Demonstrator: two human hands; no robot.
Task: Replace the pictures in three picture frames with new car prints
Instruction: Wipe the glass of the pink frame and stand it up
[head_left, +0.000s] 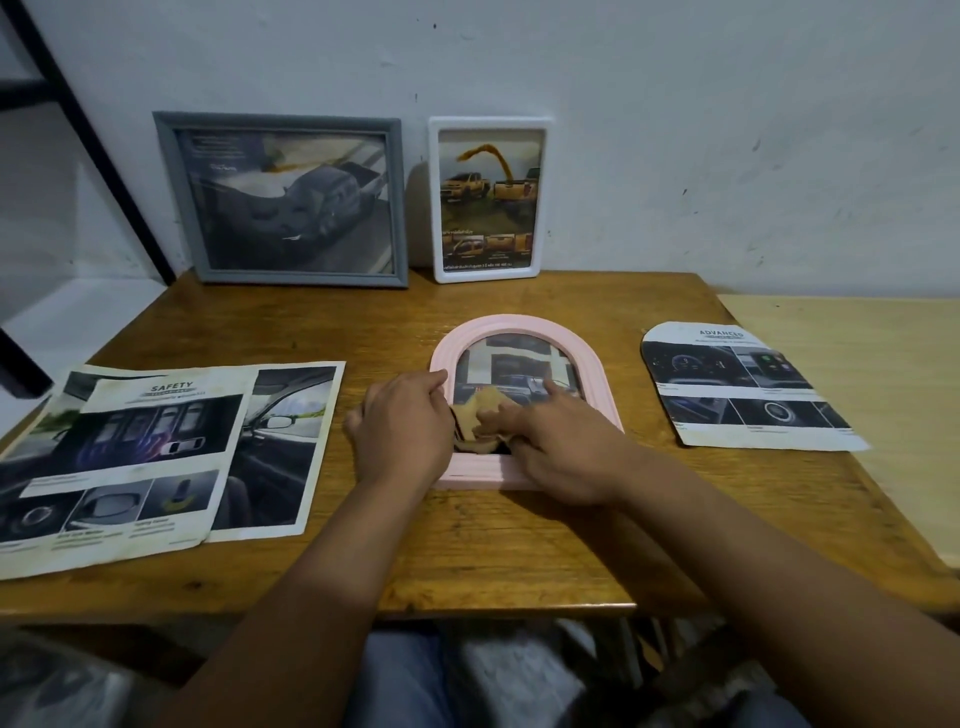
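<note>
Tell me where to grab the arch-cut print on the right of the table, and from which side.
Pinch the arch-cut print at its straight near edge, coming from the front. It lies flat on the wooden table with that edge nearest the person and nothing resting on it.

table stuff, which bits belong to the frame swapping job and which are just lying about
Job: pink arched frame, grey frame, white frame, safety print, car interior print, arch-cut print, left hand, right hand.

Lying about: black metal stand, pale side table.

Pink arched frame (524, 332) flat mid-table; grey frame (280, 200) and white frame (488, 200) upright against wall.
</note>
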